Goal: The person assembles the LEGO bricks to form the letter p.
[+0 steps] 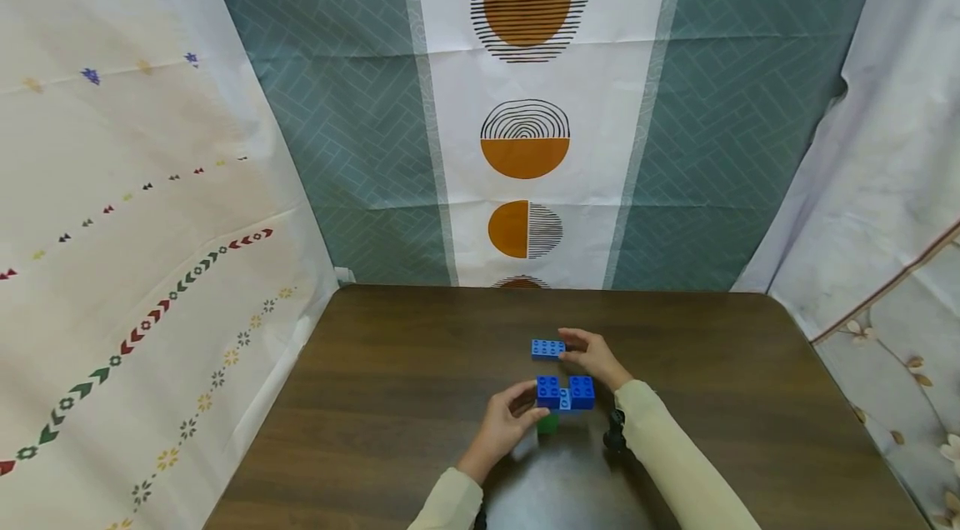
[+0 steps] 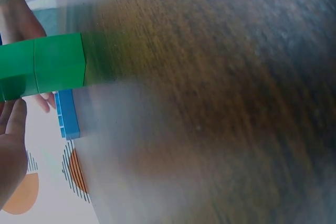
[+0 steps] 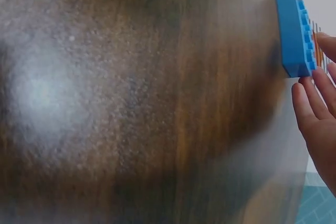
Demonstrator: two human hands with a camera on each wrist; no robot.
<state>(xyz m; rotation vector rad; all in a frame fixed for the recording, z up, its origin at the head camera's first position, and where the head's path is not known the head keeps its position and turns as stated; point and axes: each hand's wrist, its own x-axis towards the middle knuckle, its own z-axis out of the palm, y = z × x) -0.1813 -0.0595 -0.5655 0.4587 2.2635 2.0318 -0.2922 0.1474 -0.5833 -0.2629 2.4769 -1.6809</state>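
My left hand (image 1: 504,428) holds a brick assembly by its left side: two dark blue bricks (image 1: 581,392) on top, a lighter blue piece (image 1: 565,399) between them and green (image 1: 547,423) below. In the left wrist view two green blocks (image 2: 59,62) stand above the fingers of my left hand (image 2: 13,148). Beyond the assembly, a light blue brick (image 1: 543,349) lies on the table. My right hand (image 1: 597,359) is at its right end, fingers extended. In the right wrist view the fingertips of my right hand (image 3: 320,114) are beside the light blue brick (image 3: 293,35); contact is unclear.
The brown wooden table (image 1: 420,363) reaches to a hanging teal and white cloth (image 1: 375,138) at the back. Pale patterned cloths hang at the left (image 1: 150,180) and right (image 1: 885,180).
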